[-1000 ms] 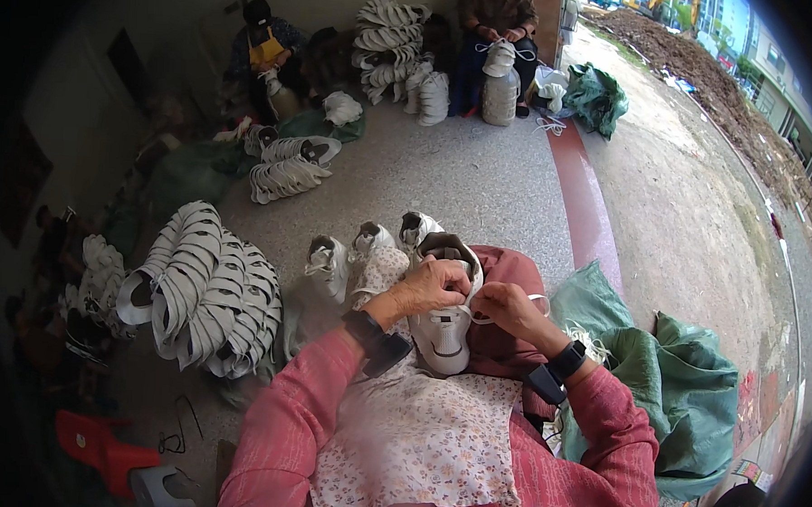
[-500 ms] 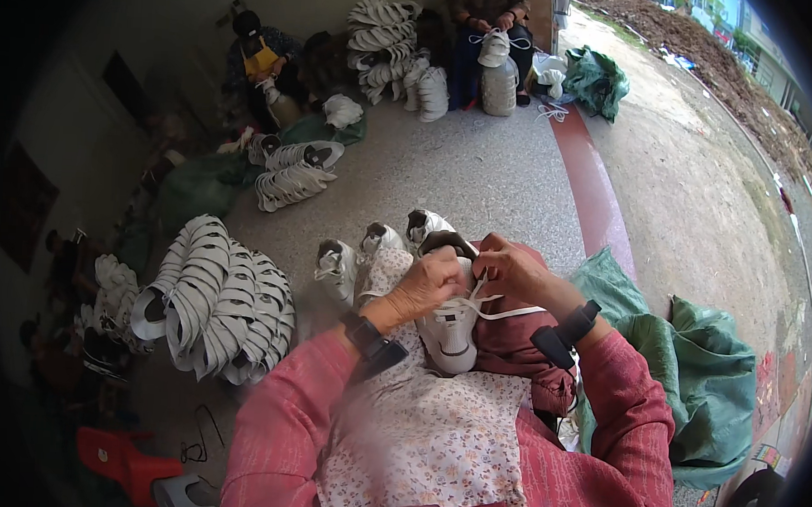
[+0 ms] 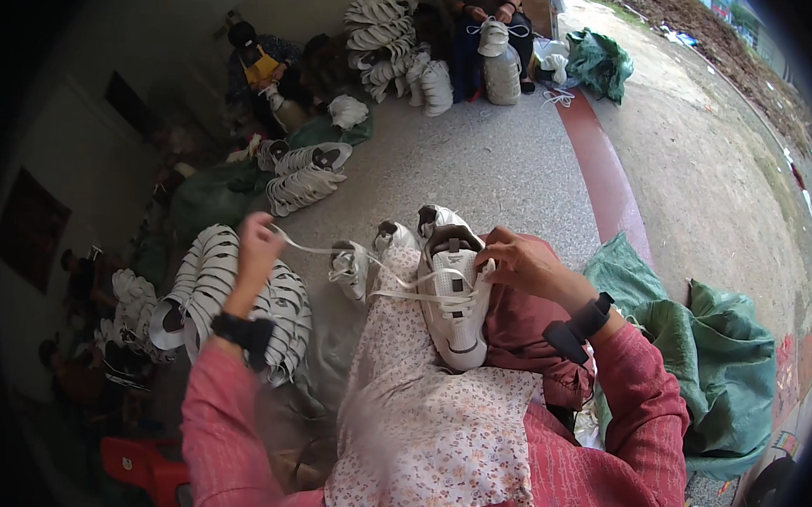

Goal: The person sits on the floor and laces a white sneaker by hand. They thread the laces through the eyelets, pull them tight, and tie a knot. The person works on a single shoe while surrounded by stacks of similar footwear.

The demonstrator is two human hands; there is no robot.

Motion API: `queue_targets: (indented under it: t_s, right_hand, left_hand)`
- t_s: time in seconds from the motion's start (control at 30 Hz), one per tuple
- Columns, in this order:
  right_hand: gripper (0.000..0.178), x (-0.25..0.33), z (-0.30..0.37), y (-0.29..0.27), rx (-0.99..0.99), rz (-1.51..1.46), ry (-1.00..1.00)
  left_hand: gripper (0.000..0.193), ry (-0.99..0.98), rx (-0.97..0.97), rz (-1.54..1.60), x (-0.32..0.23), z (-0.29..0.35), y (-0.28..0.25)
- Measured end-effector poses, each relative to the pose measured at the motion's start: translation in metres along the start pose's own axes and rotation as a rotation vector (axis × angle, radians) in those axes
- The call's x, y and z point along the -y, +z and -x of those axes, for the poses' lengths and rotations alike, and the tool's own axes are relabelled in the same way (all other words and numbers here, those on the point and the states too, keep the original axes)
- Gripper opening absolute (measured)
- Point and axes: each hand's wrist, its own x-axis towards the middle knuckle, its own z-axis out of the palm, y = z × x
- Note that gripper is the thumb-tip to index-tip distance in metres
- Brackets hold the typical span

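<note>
A white sneaker (image 3: 455, 319) with a dark lining lies across my lap, its toe towards me. My left hand (image 3: 260, 245) is out to the left, closed on a white shoelace (image 3: 325, 249) that stretches back to the sneaker's eyelets. My right hand (image 3: 525, 266) has its fingers pinched at the sneaker's right upper edge; what lies between the fingertips is hidden. Another length of lace crosses the eyelets and trails left over my flowered apron (image 3: 435, 418). Three more white sneakers (image 3: 349, 267) stand just beyond my knees.
Stacked white shoe uppers (image 3: 207, 286) stand at left, with a smaller pile (image 3: 305, 186) farther off. A green sack (image 3: 713, 376) lies at my right. Two people (image 3: 262, 66) sit working at the back among more uppers (image 3: 379, 44). A red stool (image 3: 143, 469) is at lower left.
My left hand has swung from the sneaker out to the left, drawing the shoelace with it. My right hand stays at the sneaker's right side. The view has shifted slightly.
</note>
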Motion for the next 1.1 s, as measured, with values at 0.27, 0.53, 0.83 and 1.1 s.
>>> queue_targets:
  t_s: [0.27, 0.53, 0.83, 1.1]
  right_hand:
    - [0.013, 0.026, 0.008, 0.01, -0.056, 0.142, -0.218]
    - [0.008, 0.041, 0.005, 0.036, 0.113, 0.209, -0.183]
    - [0.016, 0.037, 0.001, 0.024, 0.089, 0.313, -0.207]
    - [0.013, 0.036, 0.012, 0.038, 0.015, 0.315, -0.214]
  left_hand:
    - [0.025, 0.562, 0.553, 0.115, -0.132, 0.12, 0.09]
    - [0.029, 0.676, 0.507, 0.145, -0.153, 0.066, 0.151]
    - [0.024, 0.679, 0.684, 0.073, -0.144, 0.051, 0.177]
    - [0.043, 0.282, 0.867, 0.442, -0.151, 0.041, 0.181]
